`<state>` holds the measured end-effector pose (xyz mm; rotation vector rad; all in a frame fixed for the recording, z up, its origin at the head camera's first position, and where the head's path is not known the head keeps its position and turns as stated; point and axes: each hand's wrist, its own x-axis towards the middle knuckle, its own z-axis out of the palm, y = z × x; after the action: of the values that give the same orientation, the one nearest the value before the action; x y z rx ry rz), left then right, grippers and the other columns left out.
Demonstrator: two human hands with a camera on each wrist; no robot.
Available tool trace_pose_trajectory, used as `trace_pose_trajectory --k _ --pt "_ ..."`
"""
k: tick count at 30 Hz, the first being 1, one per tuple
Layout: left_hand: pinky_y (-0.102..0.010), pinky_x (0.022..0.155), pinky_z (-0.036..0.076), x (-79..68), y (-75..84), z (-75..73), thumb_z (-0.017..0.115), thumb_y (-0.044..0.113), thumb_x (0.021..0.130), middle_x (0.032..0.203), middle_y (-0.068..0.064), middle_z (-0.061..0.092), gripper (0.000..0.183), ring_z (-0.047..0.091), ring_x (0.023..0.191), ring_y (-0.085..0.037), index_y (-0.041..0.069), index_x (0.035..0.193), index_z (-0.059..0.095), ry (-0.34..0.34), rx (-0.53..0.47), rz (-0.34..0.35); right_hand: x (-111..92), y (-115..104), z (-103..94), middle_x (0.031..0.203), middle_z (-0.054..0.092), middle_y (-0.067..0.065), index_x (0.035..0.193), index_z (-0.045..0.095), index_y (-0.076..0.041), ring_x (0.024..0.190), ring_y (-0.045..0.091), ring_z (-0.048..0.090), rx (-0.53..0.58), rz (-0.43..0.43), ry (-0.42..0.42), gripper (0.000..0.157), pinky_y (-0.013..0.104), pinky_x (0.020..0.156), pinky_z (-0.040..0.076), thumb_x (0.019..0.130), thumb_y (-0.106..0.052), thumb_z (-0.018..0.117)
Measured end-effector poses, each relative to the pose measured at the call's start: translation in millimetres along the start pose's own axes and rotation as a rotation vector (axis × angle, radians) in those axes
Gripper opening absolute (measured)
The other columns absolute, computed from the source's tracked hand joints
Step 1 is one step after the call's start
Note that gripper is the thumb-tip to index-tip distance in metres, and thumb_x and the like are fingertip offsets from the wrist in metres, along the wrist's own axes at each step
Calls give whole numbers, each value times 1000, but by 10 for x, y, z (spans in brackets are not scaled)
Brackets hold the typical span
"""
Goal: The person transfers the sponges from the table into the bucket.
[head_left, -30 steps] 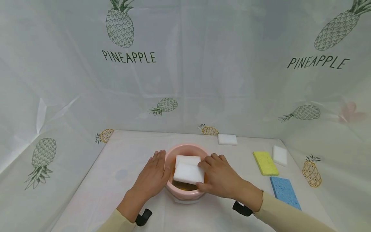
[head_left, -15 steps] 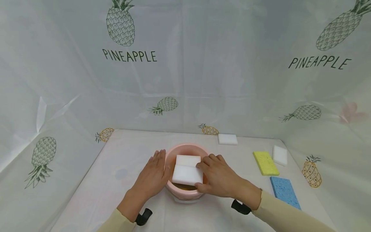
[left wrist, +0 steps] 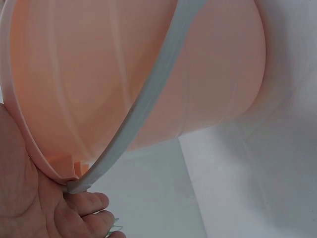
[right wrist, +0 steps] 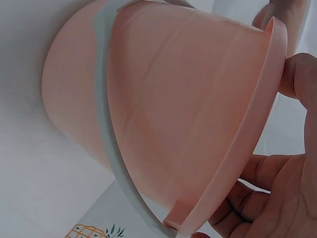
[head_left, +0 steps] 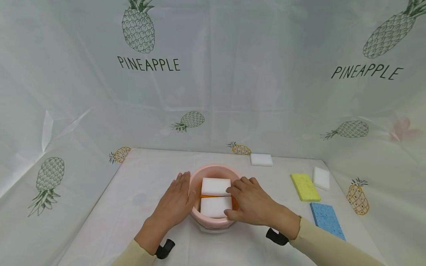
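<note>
Inside a pink bucket [head_left: 215, 170] two white sponges lie one behind the other: the back sponge [head_left: 216, 186] and the front sponge [head_left: 214, 207], with a thin orange strip between them. My left hand [head_left: 174, 203] rests against the bucket's left rim with its fingers straight. Over the right rim my right hand [head_left: 251, 201] has its fingers loosely bent, their tips near the sponges' right edges. In the right wrist view the thumb [right wrist: 296, 74] meets the rim, and no sponge shows in that hand. The grey bucket handle [left wrist: 133, 119] hangs down along the side.
To the right lie a yellow sponge [head_left: 305, 187], a blue sponge [head_left: 327, 220] and another white sponge [head_left: 321, 178]. One more white block [head_left: 261, 160] lies at the table's back edge. A pineapple-print sheet [head_left: 249, 92] stands behind the white table [head_left: 149, 170].
The front white sponge has gone from tilted over the back one to lying lower and nearer the bucket's front, baring the orange strip. Both hands have stayed nearly in place.
</note>
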<state>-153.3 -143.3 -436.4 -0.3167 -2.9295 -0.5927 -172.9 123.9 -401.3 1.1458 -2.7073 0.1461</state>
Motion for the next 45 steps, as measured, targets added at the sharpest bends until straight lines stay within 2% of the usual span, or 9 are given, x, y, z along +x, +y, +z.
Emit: trace_pose_trajectory --k 9,14,21,27,32,40,45 --pt "-47 120 25 -2 7 -2 37 35 104 158 -17 30 62 24 149 -32 -3 152 27 -4 -1 -2 -18 22 18 104 58 -5 110 69 -14 95 13 47 -2 -8 29 51 33 82 35 80 -56 64" --pt "-47 120 25 -4 10 -10 37 35 104 158 -17 31 62 24 149 -32 -3 152 27 -2 0 -1 -36 67 57 104 60 -3 107 68 -12 95 16 50 -22 -17 128 47 32 79 36 80 -50 65" --pt "-47 121 24 -6 9 -10 36 36 104 159 -15 30 62 23 149 -31 -2 152 26 -9 -4 -12 -69 177 108 104 60 1 110 63 -10 95 21 51 -124 -20 236 43 35 78 38 88 -48 59" --pt "-47 121 24 3 -6 6 36 36 104 159 -15 30 62 23 149 -31 -2 152 26 -8 2 -9 -114 333 124 108 60 4 114 64 -9 102 25 52 -117 60 321 46 43 87 39 89 -47 60" --pt "-47 121 24 3 -3 12 36 36 104 159 -15 30 62 23 149 -31 -2 152 26 -4 -8 -8 -185 570 140 111 60 9 119 62 -7 104 30 50 -128 165 361 51 47 87 39 87 -48 64" --pt "-46 121 24 14 -2 15 34 38 104 159 -14 29 63 21 150 -29 0 153 25 -17 -11 -14 -385 1154 252 108 62 19 115 62 2 100 39 53 -223 298 446 58 54 80 43 83 -46 68" --pt "-46 121 24 11 -3 7 34 38 104 159 -14 30 63 22 150 -29 0 153 25 -16 -10 -15 -564 1510 319 109 62 24 116 61 6 103 44 51 -237 399 439 57 59 80 42 81 -39 71"
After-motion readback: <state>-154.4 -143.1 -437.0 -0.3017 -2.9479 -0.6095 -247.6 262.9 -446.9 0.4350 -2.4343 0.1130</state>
